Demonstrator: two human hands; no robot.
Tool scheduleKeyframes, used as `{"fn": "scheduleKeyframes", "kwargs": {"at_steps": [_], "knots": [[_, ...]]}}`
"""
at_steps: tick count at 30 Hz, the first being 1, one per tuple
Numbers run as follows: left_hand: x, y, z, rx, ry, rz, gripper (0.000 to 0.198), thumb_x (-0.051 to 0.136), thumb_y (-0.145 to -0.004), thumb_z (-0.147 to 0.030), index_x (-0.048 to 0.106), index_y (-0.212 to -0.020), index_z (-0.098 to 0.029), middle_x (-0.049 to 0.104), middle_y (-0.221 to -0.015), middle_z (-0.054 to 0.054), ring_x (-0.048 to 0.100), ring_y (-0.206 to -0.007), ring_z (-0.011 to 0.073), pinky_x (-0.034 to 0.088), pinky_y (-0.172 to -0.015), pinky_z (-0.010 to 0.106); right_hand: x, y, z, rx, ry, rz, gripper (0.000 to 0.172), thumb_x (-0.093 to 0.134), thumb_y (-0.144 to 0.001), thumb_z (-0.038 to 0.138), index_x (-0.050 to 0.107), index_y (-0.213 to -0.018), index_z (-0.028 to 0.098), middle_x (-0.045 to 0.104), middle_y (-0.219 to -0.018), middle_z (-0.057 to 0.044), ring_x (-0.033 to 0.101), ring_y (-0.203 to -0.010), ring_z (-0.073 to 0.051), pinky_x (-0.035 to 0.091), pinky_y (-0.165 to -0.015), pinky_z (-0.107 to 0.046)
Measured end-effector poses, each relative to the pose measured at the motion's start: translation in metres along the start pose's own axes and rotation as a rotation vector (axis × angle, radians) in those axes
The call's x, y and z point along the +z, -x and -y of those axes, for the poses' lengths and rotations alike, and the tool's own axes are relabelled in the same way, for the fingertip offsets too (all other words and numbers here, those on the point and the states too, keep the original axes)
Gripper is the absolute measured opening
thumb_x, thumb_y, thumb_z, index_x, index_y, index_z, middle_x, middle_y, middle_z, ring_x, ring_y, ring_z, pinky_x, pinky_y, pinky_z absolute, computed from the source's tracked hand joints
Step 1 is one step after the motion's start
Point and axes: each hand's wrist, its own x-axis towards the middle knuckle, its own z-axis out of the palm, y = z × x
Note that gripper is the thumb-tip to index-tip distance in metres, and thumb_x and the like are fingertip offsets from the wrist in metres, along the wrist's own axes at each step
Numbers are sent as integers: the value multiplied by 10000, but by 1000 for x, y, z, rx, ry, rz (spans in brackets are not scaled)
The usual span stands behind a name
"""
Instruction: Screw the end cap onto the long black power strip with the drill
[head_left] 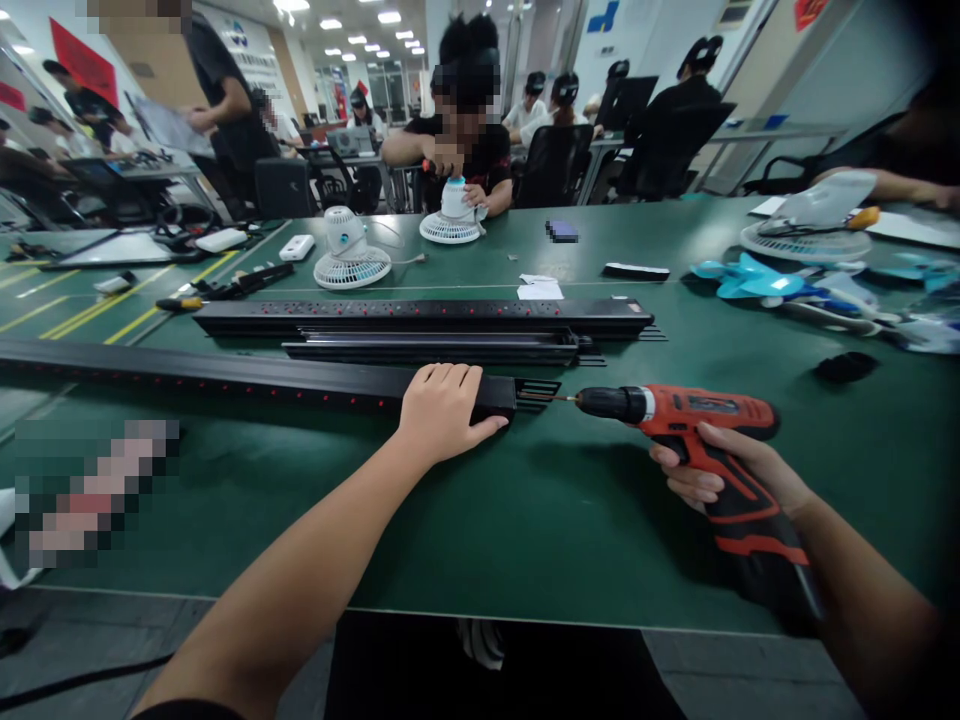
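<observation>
Head view: left hand grips black bar, right hand red drill (green tabletop stretching to near edge).

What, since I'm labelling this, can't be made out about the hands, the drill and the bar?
Head view: long black bar with red dots, left end cut off by picture edge.
Head view: part of its right end, covered by left hand.
Head view: red-and-black power drill, partly covered by right hand.
Head view: thin metal bit, too small to tell whether it touches black prongs.
</observation>
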Motion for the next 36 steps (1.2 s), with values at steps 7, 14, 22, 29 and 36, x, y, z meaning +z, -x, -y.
{"fn": "scheduleKeyframes", "kwargs": {"at_steps": [7,14,22,29,36], "knots": [[2,2,1,22,18,-27,659,543,-874,-611,524,-1332,-138,606,-1305,169,542,-1213,320,361,-1054,474,-2,0,-1,13,-39,25,346,618,-833,507,664,-842,165,363,-513,43,345,-457,-126,467,-462,-243],[0,2,1,14,4,-9,644,555,-859,-612,552,-1297,-139,575,-1262,184,527,-1173,344,398,-1006,486,-7,0,-2,32,-66,13,356,608,-832,513,653,-851,161,360,-519,45,386,-467,-134,463,-459,-240],[-5,0,5,52,-25,69,654,543,-878,-571,513,-1359,-127,616,-1167,161,571,-1089,327,406,-981,462,-10,-1,-3,25,-111,46,364,608,-849,496,658,-889,138,406,-514,38,412,-477,-119,479,-500,-222],[-6,0,8,50,-17,96,663,558,-888,-579,499,-1376,-134,618,-1228,150,567,-1144,316,392,-1017,443,-11,-1,-3,35,-116,65,353,588,-866,497,649,-882,149,375,-520,44,402,-485,-127,481,-497,-221],[-8,4,3,22,-97,52,647,534,-909,-601,493,-1396,-177,628,-1217,147,533,-1199,327,236,-1118,529,-13,-4,-4,53,-121,81,383,598,-852,529,639,-868,148,323,-516,66,329,-462,-105,457,-483,-199]]}}
